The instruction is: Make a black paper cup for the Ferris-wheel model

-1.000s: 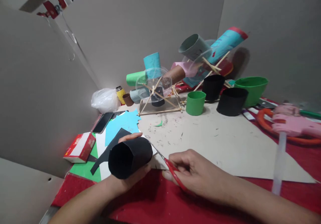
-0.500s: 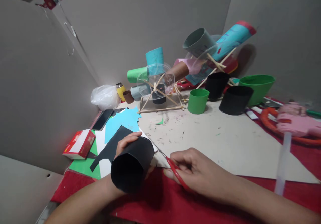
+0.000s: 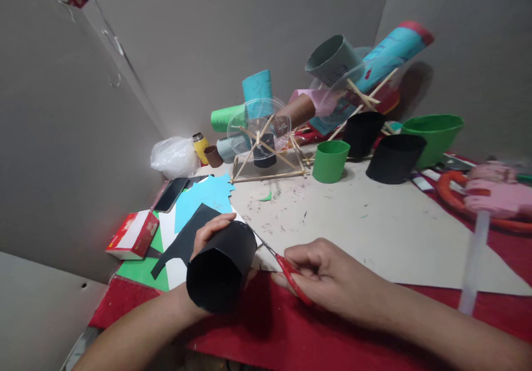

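My left hand [image 3: 211, 233] is wrapped round a black paper tube [image 3: 233, 249], whose open end tilts toward me. Red-handled scissors [image 3: 286, 271] are gripped in my right hand [image 3: 326, 271], with the blades pointing at the tube's far rim. Whether the blades are cutting into the rim I cannot tell. Just behind the tube lies a cut sheet of black paper [image 3: 183, 243], over white and green sheets. A jagged light blue sheet [image 3: 203, 200] is beyond it.
Behind stands a wheel [image 3: 258, 132] of sticks, clear discs and coloured paper cups. To its right are a green cup [image 3: 331, 162] and a black cup [image 3: 394, 159]. A pink glue gun [image 3: 488, 196] is at right; a red box [image 3: 133, 235] and phone [image 3: 171, 194] are at left.
The view has tilted slightly, so the background sits a little higher. Both hands, the tube and the scissors keep nearly the same positions relative to one another.
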The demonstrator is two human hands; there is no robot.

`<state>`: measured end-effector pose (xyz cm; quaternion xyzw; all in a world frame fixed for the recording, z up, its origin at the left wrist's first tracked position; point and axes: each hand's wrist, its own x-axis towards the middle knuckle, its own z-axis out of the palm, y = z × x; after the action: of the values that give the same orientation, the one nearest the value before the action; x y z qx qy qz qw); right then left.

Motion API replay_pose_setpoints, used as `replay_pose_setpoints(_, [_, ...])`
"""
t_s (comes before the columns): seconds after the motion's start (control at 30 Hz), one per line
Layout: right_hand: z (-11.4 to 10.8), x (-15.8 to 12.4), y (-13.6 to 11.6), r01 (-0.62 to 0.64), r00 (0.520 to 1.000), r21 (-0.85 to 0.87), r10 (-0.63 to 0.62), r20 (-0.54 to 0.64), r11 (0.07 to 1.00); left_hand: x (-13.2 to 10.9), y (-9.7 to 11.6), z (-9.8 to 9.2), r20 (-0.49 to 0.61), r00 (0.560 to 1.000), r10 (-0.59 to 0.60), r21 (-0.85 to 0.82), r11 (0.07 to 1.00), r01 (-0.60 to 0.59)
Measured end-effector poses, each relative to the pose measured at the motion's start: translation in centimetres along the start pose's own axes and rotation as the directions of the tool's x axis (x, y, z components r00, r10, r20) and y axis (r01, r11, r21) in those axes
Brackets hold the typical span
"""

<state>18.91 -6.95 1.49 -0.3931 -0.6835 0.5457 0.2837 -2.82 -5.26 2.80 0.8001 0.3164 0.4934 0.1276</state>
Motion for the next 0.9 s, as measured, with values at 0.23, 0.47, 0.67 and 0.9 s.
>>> replay_pose_setpoints(0.23, [0.12, 0.17, -0.02, -0.023, 1.000, 0.009, 0.023, 0.002, 1.000, -0.10, -0.28, 0.18, 0.010, 1.000, 0.000, 0.005, 1.000, 0.000])
replay_pose_setpoints(0.47, [-0.03, 0.09, 0.11, 0.030, 1.000, -0.024, -0.030, -0.004, 0.999, 0.01, -0.34, 0.13, 0.023, 1.000, -0.005, -0.005, 1.000, 0.005])
replay_pose_setpoints(0.67, [-0.05, 0.05, 0.10, 0.054, 0.998, -0.073, -0.056, -0.033, 0.996, 0.23, 0.03, -0.20, 0.023, 1.000, -0.011, 0.005, 1.000, 0.011])
replay_pose_setpoints(0.9, [-0.01, 0.09, 0.21, 0.049, 0.998, -0.068, -0.051, -0.035, 0.997, 0.26, 0.35, -0.20, 0.038, 0.999, -0.027, 0.091, 0.996, 0.023])
